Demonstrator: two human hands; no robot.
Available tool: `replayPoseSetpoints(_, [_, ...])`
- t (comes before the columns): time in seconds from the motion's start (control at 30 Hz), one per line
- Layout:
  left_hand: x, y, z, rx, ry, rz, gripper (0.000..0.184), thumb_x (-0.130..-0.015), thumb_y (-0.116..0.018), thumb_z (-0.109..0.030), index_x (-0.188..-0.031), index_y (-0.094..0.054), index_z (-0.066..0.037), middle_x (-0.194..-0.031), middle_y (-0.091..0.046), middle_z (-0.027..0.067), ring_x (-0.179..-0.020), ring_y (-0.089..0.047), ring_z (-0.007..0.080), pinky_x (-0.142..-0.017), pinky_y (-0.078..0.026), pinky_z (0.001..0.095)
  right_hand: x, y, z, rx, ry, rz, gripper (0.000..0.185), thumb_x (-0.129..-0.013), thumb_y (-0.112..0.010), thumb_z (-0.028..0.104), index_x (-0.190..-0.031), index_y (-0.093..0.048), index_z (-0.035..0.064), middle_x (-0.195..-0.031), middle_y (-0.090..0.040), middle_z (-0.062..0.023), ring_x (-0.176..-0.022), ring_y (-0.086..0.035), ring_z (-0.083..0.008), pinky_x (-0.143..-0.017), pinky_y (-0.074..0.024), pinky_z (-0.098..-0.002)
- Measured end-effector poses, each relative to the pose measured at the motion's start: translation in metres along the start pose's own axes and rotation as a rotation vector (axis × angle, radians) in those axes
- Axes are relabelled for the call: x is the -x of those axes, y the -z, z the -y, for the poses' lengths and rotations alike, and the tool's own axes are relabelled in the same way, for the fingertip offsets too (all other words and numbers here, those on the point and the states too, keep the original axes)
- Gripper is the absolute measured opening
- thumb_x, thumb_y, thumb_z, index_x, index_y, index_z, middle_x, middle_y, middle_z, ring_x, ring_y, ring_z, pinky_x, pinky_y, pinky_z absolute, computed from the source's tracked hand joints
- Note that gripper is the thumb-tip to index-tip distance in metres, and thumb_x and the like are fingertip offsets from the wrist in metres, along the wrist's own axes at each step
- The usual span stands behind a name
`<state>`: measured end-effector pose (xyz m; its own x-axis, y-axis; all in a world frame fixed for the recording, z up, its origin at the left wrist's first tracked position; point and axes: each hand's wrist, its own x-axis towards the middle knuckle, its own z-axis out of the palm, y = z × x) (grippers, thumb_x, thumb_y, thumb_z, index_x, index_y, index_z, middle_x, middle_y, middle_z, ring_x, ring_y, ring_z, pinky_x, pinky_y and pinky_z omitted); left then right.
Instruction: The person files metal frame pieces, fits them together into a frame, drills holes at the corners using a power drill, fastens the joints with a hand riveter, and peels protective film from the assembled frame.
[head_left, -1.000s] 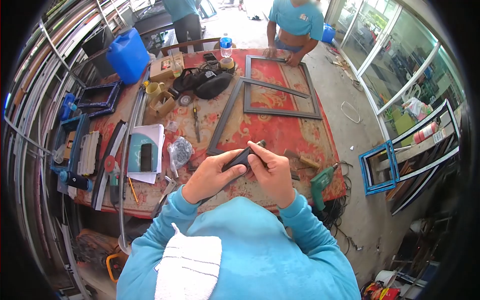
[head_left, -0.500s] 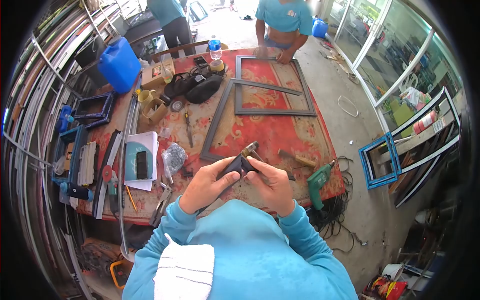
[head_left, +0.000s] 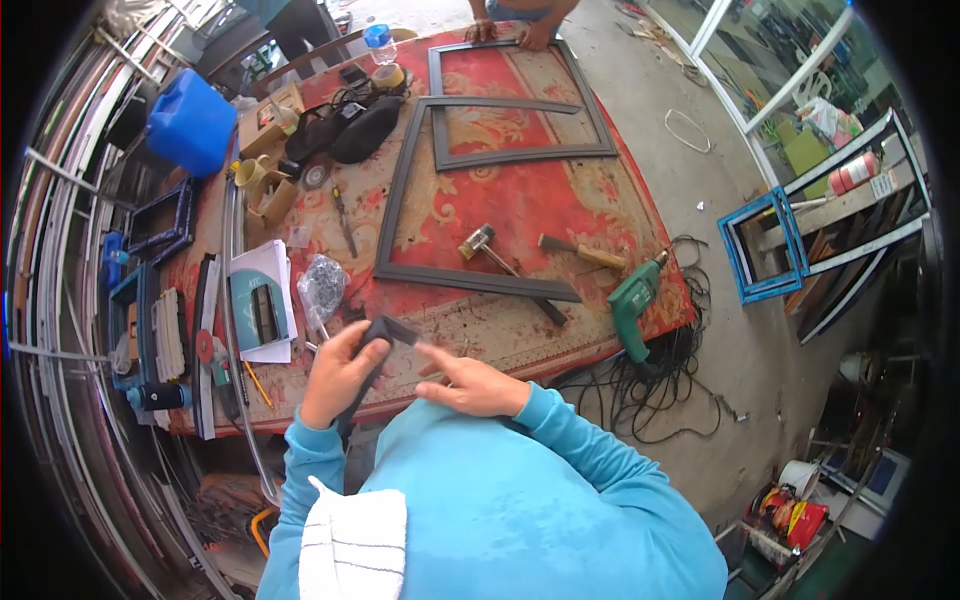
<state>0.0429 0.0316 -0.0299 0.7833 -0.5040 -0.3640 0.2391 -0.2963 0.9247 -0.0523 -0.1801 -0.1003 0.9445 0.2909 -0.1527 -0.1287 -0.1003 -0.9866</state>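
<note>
My left hand is closed around a dark frame bar, near the table's front edge. A short black corner piece sticks out at the bar's upper end, pointing right. Beside it, my right hand has its fingers stretched out toward the corner piece; the fingertips are slightly blurred, and whether they touch it I cannot tell. Ahead on the table lies a three-sided dark frame, its upper arm overlapping a closed dark frame. A hammer rests inside the three-sided frame, its handle crossing the lower bar.
On the right are a chisel-like tool with a wooden handle and a green drill with cables. A screwdriver, plastic bag and phone lie left. Another person's hands touch the far frame.
My hands have moved left with the bar, and the right fingers have come off its end and straightened. The view has shifted, showing the hammer and lower frame bar uncovered.
</note>
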Motion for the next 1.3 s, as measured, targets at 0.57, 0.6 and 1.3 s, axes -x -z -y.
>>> replayPoseSetpoints(0.57, [-0.079,-0.006,-0.157,0.559,-0.718,0.188,0.073,-0.104,-0.036,-0.057,-0.136,-0.043,0.009,-0.083,-0.061,0.0101,-0.072,-0.064,0.0208,-0.070,-0.055,0.0357,-0.045,0.017,-0.001,-0.017,0.272,-0.170,0.040,-0.086,-0.071,0.017,-0.122,-0.057,0.0062,-0.104,-0.065,-0.0200,-0.101,-0.064,-0.0384,-0.086,-0.0509,-0.0445])
replayPoseSetpoints(0.6, [-0.089,-0.011,-0.155,0.727,-0.673,0.294,0.075,-0.104,-0.035,-0.058,-0.135,-0.044,0.009,-0.086,-0.065,0.0118,-0.077,-0.066,0.0239,-0.075,-0.056,0.0384,-0.037,0.031,-0.002,0.009,0.211,-0.168,0.031,-0.086,-0.070,0.016,-0.114,-0.059,0.0062,-0.095,-0.065,-0.0190,-0.088,-0.065,-0.0384,-0.075,-0.0511,-0.0446])
replayPoseSetpoints(1.3, [-0.259,-0.226,0.139,-1.237,-0.263,0.472,0.070,-0.077,-0.081,-0.021,-0.140,-0.052,-0.013,-0.134,-0.057,0.0125,-0.133,-0.045,0.0389,-0.115,-0.019,0.0709,0.176,0.081,-0.075,-0.357,-0.285,-0.996,0.048,-0.106,-0.044,0.045,-0.119,-0.059,0.0004,-0.079,-0.056,-0.0006,-0.067,-0.052,-0.0093,-0.060,-0.0453,-0.0243])
